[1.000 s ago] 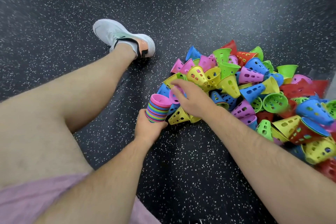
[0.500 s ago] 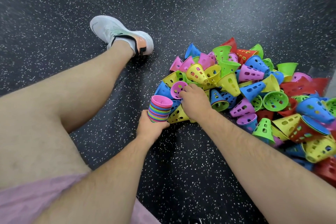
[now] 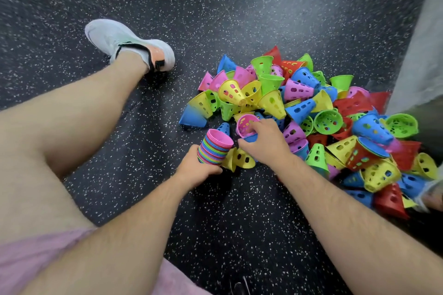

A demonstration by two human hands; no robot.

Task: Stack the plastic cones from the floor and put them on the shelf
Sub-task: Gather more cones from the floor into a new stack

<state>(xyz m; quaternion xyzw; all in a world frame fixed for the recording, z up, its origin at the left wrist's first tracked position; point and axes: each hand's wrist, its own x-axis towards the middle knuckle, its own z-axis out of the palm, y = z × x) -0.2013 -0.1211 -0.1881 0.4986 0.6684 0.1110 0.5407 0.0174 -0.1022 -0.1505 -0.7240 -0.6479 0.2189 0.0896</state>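
A heap of perforated plastic cones in pink, yellow, green, blue and red lies on the dark speckled floor at the right. My left hand grips a nested stack of cones with a pink one on top, held just left of the heap. My right hand pinches a pink cone at the heap's near edge, its wide mouth facing up; a blue cone shows under the fingers. No shelf is in view.
My bare left leg stretches across the floor to a white shoe at the upper left. A grey upright surface stands at the far right, behind the heap. Bare speckled floor lies beyond and in front of the cones.
My right hand has taken hold of a pink cone and lifted it off the heap's near edge. The stack in my left hand has stayed where it was.
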